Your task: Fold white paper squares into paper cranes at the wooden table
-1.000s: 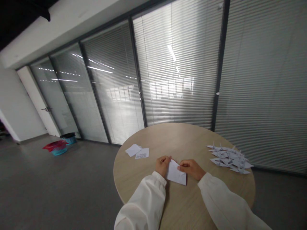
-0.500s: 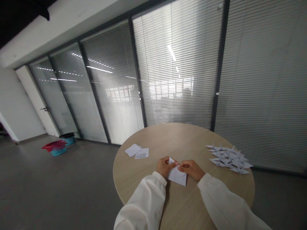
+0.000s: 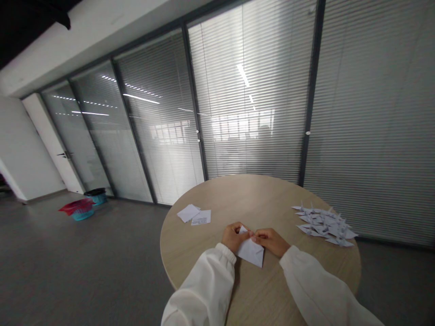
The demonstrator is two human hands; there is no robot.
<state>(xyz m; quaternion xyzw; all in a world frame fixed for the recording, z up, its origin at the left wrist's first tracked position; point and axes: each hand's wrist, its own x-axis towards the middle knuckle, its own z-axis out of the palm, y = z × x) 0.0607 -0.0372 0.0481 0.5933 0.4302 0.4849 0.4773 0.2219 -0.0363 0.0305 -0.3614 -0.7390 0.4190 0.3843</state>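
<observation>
Both hands met over a white folded paper near the front edge of the round bench. The left hand pinched the paper's upper left part, fingers curled over it, and the right hand gripped its upper right edge, fingertips close to those of the left. The paper's lower corner pointed toward the person and lay on or just above the bench; which one could not be told. White sleeves covered both arms to the wrists.

To the right, well apart from the hands, a heap of folded paper cranes lay on the bench. To the left, farther back, two flat sheets lay side by side, touching. On the floor by the glass wall stood a red basket and a dark bin.
</observation>
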